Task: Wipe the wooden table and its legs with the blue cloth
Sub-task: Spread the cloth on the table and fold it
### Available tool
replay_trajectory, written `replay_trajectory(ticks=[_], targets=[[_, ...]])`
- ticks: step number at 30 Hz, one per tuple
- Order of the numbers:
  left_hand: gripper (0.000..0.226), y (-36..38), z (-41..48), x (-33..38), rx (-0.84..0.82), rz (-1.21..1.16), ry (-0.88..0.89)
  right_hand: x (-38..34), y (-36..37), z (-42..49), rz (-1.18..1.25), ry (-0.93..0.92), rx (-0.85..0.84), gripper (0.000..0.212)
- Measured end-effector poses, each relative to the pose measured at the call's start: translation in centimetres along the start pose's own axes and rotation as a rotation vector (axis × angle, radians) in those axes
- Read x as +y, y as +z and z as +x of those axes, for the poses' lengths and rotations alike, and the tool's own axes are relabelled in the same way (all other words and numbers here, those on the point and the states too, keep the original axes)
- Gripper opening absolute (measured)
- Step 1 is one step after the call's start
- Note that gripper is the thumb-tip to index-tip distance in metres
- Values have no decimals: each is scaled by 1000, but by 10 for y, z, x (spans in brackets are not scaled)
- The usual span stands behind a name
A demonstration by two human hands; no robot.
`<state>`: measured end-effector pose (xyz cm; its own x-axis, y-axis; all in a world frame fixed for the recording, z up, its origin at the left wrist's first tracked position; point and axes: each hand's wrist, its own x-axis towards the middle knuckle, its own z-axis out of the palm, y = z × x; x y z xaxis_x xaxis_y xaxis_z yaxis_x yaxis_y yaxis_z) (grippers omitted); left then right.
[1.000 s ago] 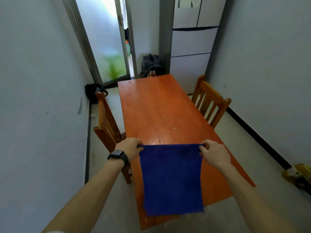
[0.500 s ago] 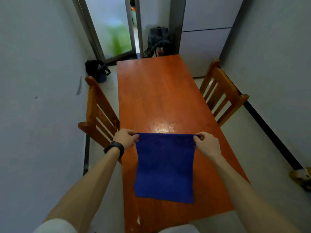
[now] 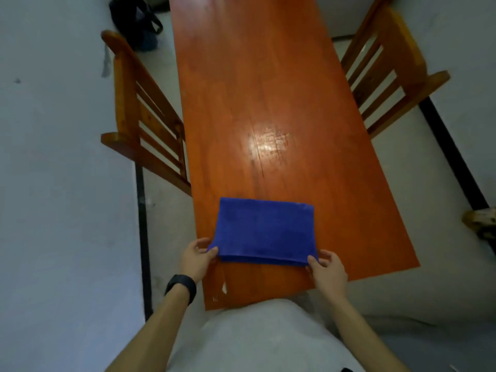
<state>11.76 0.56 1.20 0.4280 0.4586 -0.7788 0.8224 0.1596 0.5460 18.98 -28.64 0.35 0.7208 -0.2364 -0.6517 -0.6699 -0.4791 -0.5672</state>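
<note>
Fingers of both hands pinch one folded blue cloth (image 3: 264, 230) on one wooden table (image 3: 268, 89) between two chairs.

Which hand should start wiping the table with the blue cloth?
Probably the right hand: it pinches the blue cloth over the wooden table, while the left hand sits at the table's edge.

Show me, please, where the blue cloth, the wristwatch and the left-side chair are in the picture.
blue cloth (image 3: 264, 230), head view, middle of the folded top layer.
wristwatch (image 3: 181, 286), head view, the black band on the left wrist.
left-side chair (image 3: 126, 84), head view, top rail of its backrest.
</note>
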Motion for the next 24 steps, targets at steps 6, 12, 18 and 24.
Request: replay_trajectory(ticks=[6, 12, 18, 24], targets=[[22, 3, 9, -18, 25, 123, -23, 10, 6, 0, -165, -36, 23, 18], [26, 11, 8, -14, -36, 384, 33, 5, 12, 12, -331, 12, 61, 18], [43, 20, -8, -17, 68, 513, 102, -5, 6, 20, -364, 33, 52, 39], [41, 102, -41, 3, 4, 1065, 607, -52, 0, 63, -385, -208, 21, 61]])
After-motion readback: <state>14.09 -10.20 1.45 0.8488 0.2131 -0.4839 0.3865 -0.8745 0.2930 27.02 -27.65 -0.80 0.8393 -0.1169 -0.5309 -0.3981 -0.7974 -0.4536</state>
